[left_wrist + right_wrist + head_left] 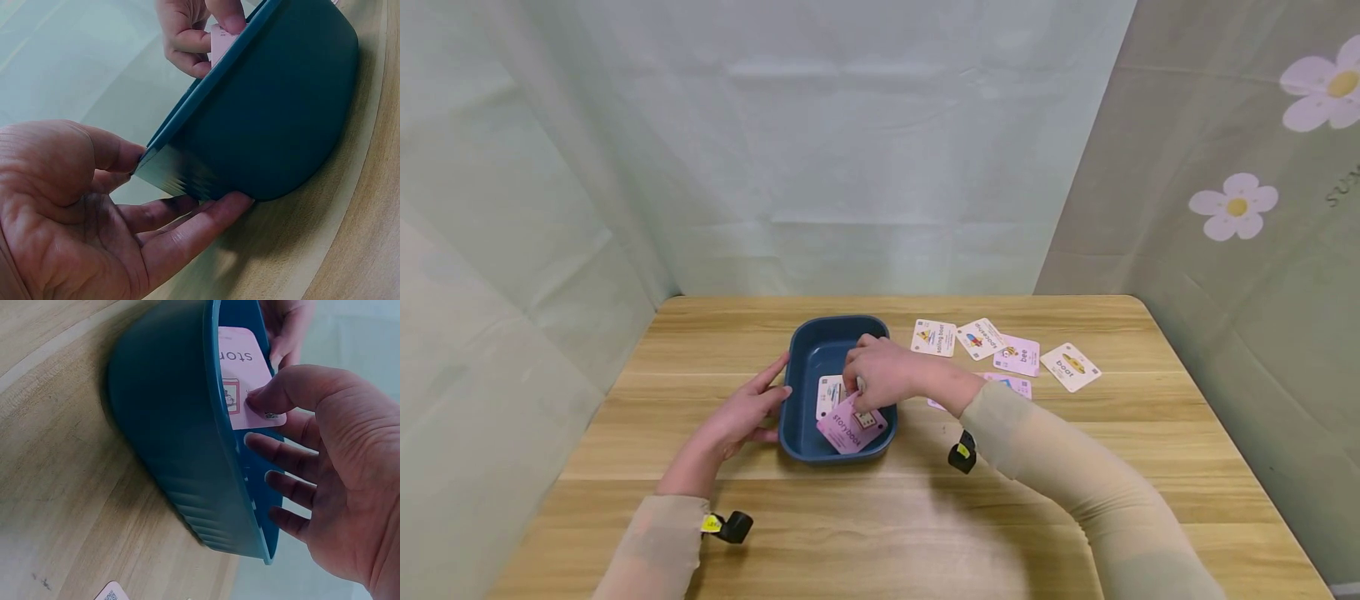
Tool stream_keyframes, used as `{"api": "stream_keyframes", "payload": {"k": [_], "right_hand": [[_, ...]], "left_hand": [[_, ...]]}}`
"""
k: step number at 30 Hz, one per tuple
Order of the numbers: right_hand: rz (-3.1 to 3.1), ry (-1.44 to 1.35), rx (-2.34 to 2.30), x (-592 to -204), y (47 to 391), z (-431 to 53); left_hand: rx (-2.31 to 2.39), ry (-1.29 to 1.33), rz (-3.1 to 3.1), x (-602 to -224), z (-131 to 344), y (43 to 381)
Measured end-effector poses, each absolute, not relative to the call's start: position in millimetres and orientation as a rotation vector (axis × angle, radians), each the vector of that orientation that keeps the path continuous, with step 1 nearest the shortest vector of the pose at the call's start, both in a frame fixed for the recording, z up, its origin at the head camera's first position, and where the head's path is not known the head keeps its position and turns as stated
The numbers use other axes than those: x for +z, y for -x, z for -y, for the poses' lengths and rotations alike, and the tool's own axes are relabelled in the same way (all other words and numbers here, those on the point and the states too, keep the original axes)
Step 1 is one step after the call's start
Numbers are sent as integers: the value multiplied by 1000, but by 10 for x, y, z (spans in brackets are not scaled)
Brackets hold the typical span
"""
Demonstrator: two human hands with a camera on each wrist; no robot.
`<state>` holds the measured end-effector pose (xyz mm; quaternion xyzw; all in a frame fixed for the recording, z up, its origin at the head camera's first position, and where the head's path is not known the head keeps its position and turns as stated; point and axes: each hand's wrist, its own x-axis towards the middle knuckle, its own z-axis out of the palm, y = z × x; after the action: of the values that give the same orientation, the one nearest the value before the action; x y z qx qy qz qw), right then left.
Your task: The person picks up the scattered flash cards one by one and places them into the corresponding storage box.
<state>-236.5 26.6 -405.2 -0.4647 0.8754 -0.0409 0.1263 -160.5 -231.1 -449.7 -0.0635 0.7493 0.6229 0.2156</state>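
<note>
A blue plastic bin (837, 457) stands on the table, with a white picture card (827, 395) lying inside. My left hand (750, 417) grips the bin's left side, thumb at the rim and fingers spread along the outer wall down to the base in the left wrist view. Over the bin, my right hand (880, 372) pinches a pink "storybook" card (844, 429) between thumb and index finger. That card (240, 362) is tilted within the opening, while the other right fingers reach loosely over the rim. Part of the white card is hidden beneath it.
To the right lie a "sailing boat" card (933, 337), a "spaceship" card (981, 339), a pink "bee" card (1022, 357) and a "boat" card (1071, 367). Another pink card (1015, 384) is partly covered by my right forearm. Curtains hang behind the wooden table (850, 533).
</note>
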Motion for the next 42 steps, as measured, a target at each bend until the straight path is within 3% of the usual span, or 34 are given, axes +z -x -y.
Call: {"api": "stream_keyframes", "payload": {"k": [15,42], "right_hand": [[-2596,1406,-170,-4082,2449,-345],[-2642,1384,-445,-3801,2472,-548]], "left_hand": [[1716,180,-2090,-4506,2307,1614],[1705,193,-2093,-4491,2296,1612]]}}
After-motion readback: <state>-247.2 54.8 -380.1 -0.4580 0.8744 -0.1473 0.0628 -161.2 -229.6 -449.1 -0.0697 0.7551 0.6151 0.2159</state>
